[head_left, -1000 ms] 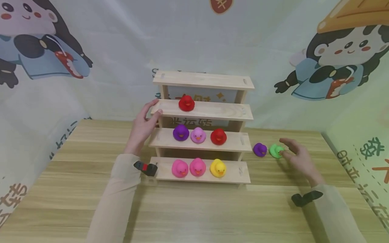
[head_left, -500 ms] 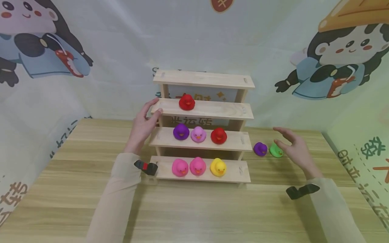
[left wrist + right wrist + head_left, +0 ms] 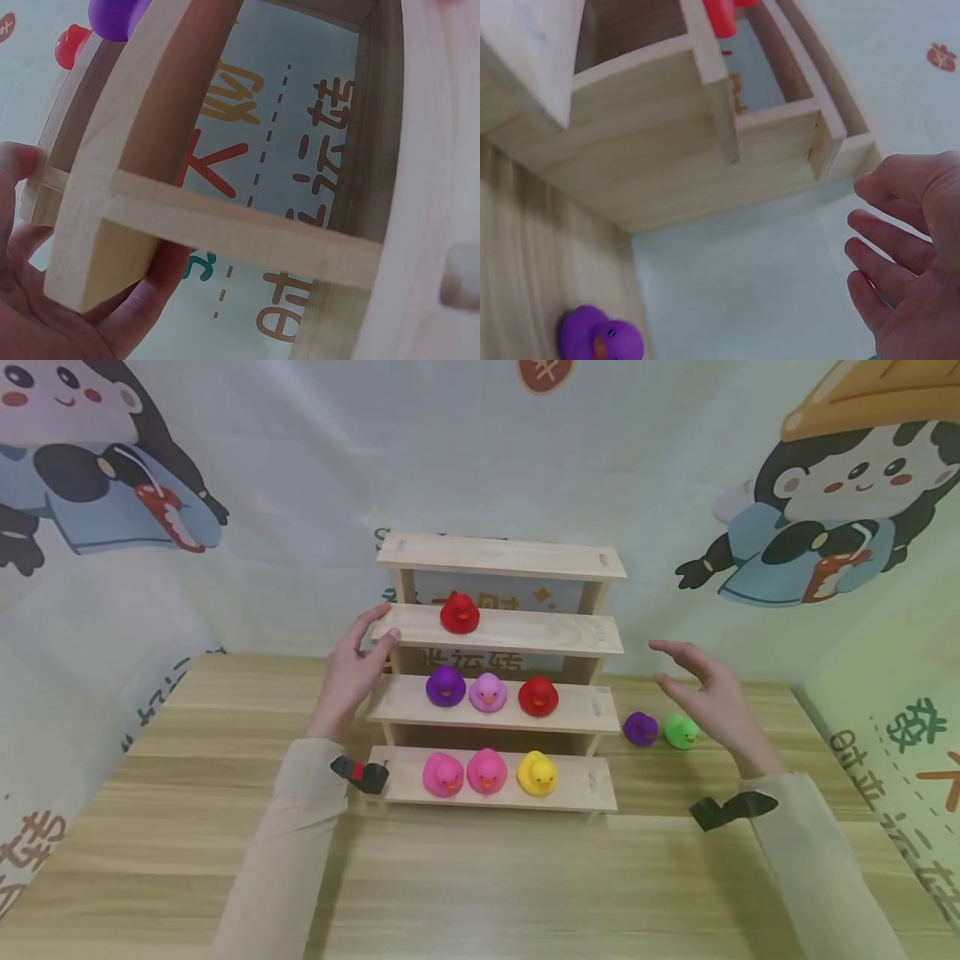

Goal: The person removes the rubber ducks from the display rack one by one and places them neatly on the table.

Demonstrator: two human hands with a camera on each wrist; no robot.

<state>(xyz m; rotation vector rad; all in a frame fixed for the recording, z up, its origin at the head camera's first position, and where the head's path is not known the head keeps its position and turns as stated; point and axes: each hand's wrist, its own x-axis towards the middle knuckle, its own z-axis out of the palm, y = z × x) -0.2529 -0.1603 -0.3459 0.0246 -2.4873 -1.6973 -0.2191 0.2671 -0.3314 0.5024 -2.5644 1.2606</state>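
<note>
A stepped wooden shelf [image 3: 501, 557] with several tiers stands on the table. My left hand [image 3: 354, 672] grips the left end of its second tier from the top; the left wrist view has the fingers [image 3: 146, 300] curled round the board. One red rubber duck [image 3: 460, 613] sits on that tier. Below it are a purple duck [image 3: 446, 687], a light pink duck [image 3: 488, 693] and another red duck [image 3: 538, 697]. On the bottom tier sit two pink ducks [image 3: 487, 772] and a yellow duck [image 3: 537, 774]. My right hand [image 3: 708, 697] hangs right of the shelf, holding nothing, fingers apart.
A small purple duck [image 3: 641, 729] and a green duck [image 3: 682, 732] lie on the wooden table [image 3: 480, 885] right of the shelf, under and beside the right hand. A printed cloth backdrop [image 3: 300, 510] rises close behind the shelf and along both sides.
My right hand has lifted away from the green duck, moving up and left towards the shelf with nothing in it. The left hand and the ducks have stayed in place.
</note>
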